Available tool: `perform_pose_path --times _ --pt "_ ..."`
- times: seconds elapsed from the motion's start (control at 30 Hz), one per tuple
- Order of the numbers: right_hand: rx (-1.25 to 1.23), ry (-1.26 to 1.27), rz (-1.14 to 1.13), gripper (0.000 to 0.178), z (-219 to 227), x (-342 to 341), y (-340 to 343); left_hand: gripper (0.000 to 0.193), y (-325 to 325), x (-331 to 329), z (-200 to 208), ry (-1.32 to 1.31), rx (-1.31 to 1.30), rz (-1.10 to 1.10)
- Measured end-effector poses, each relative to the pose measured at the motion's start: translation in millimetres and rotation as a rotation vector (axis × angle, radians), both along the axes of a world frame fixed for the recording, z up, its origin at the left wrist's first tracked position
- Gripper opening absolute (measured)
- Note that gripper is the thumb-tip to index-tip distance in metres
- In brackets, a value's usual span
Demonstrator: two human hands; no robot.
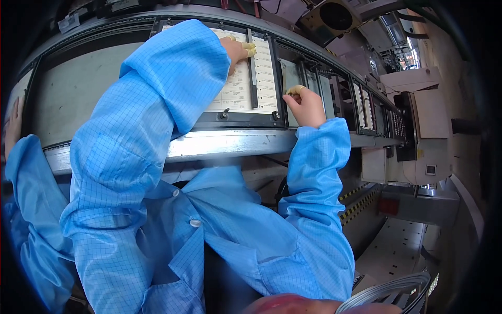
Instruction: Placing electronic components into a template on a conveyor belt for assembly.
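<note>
head view, left hand (238, 51) fingers (250, 49) on panel (246, 86), right hand (306, 107) beside

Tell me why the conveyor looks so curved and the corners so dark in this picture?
In the head view the fisheye lens bends the straight metal rail into an arc and leaves the corners black. Light falls evenly on the pale panel under the left hand and beside the right hand. Bright glare washes out the far top right, and the blue sleeve close to the lens looks soft.
</note>
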State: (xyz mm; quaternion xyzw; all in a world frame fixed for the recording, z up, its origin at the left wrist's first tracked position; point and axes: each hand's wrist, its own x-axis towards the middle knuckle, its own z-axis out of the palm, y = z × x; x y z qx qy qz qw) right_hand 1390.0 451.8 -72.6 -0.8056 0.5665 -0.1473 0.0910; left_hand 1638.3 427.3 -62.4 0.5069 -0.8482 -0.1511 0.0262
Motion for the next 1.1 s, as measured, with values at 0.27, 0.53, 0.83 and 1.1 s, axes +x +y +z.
perform_pose_path --times 0.27,0.53,0.83,1.1 --pt "0.571 -0.366 -0.069 0.018 27 68 -28 0.065 -1 -7 2 -0.039 0.005 0.022" --pt "0.365 -0.182 -0.036 0.021 22 92 -32 0.07 -6 -14 11 -0.082 0.057 0.055" --pt "0.059 0.069 0.1 0.028 44 77 -52 0.044 17 101 33 0.628 -0.446 0.161" --pt "-0.034 0.264 0.179 0.03 39 175 -152 0.018 19 180 -58 0.284 -0.231 0.602"
